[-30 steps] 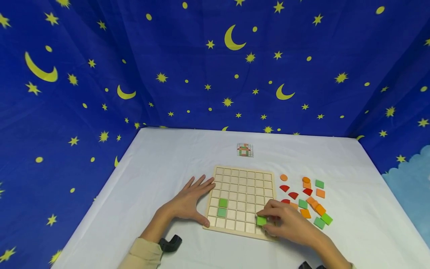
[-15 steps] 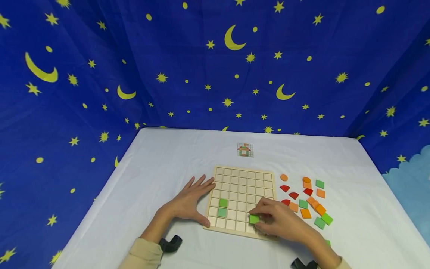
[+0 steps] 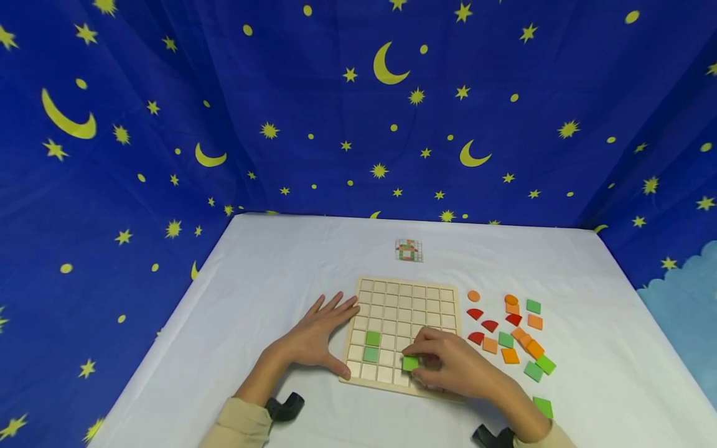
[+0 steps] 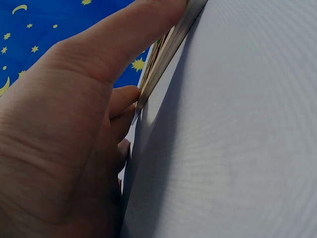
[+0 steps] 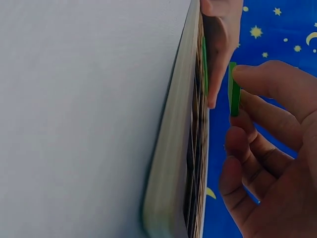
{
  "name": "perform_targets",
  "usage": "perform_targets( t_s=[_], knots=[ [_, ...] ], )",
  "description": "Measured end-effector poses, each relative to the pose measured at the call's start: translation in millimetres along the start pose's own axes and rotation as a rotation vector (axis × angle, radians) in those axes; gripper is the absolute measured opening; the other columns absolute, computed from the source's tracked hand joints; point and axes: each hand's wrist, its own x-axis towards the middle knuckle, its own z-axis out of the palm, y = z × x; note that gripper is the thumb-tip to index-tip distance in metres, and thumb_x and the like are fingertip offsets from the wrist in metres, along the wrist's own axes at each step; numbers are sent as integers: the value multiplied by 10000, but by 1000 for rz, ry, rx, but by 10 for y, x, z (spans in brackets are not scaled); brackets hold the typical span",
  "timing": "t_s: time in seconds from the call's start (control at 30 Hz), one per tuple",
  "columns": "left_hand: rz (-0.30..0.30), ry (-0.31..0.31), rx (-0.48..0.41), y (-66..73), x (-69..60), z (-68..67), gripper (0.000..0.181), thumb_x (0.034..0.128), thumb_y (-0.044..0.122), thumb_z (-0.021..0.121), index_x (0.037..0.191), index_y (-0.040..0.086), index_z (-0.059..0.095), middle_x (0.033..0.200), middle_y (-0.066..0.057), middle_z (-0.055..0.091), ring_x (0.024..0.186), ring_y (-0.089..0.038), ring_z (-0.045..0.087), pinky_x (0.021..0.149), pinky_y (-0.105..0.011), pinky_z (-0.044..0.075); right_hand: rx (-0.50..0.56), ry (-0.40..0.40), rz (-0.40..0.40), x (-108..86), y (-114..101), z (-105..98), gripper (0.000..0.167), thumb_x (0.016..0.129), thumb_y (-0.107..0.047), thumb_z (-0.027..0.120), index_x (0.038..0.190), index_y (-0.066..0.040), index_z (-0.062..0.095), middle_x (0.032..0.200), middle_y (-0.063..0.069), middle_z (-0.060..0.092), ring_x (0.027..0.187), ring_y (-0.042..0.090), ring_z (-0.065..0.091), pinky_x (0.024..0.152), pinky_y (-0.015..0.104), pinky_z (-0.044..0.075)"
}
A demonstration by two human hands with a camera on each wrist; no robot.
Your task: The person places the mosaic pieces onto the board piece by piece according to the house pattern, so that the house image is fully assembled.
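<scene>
A wooden grid board [image 3: 392, 289] lies on the white table, with a light green square [image 3: 372, 338] and a darker green square [image 3: 371, 354] in neighbouring cells at its lower left. My left hand [image 3: 315, 335] is spread, thumb and fingertips touching the board's left edge; the left wrist view shows this hand [image 4: 64, 109] against the board's side [image 4: 166, 57]. Between thumb and fingers my right hand [image 3: 456, 367] pinches a light green square [image 3: 411, 363] over the board's lower part. In the right wrist view that square [image 5: 234, 89] stands off the board's surface, gripped by the hand [image 5: 282, 144].
Right of the board lie loose orange squares [image 3: 510, 356], orange discs [image 3: 473, 296], red quarter-round pieces [image 3: 475, 314] and green squares [image 3: 534, 307]. A small pattern card [image 3: 409, 250] is behind the board. Blue star-patterned cloth [image 3: 358, 124] stands around the table.
My right hand has moved left over the board with the light green square pinched. A green square near the table's front right has come into view. My left hand has stayed in place.
</scene>
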Motion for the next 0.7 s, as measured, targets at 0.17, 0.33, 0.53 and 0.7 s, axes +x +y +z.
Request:
perform_targets(
  t_s=[0.17,0.33,0.53,0.7],
  knots=[
    [-1,-1,-4,8,-4,-7,1285,524,832,682,1535,164,255,1605,40,109,1457,-246,32,1154,-486,-11,-11,-12,-10,55,-27,51,266,821,-257,746,1087,-259,730,933,-189,553,758,31,520,647,183,451],
    [2,3,-4,10,-2,-10,1282,528,832,681,1534,160,259,1604,35,115,1457,-249,35,1154,-490,-6,-20,-8,-34,98,-45,100,260,826,-271,742,1086,-268,726,935,-192,550,741,39,520,627,176,444],
    [5,8,2,8,-1,-9,1273,534,837,672,1534,164,261,1604,30,118,1456,-253,38,1153,-491,-8,-39,-16,-30,139,-80,138,254,833,-295,736,1087,-274,726,933,-203,549,744,35,512,632,181,431],
    [1,4,3,3,-3,-2,1279,531,840,669,1535,162,257,1604,36,115,1457,-248,34,1153,-486,-13,-39,-18,-33,182,-117,173,255,836,-302,735,1089,-270,726,914,-197,547,729,29,507,618,175,430]
  ],
)
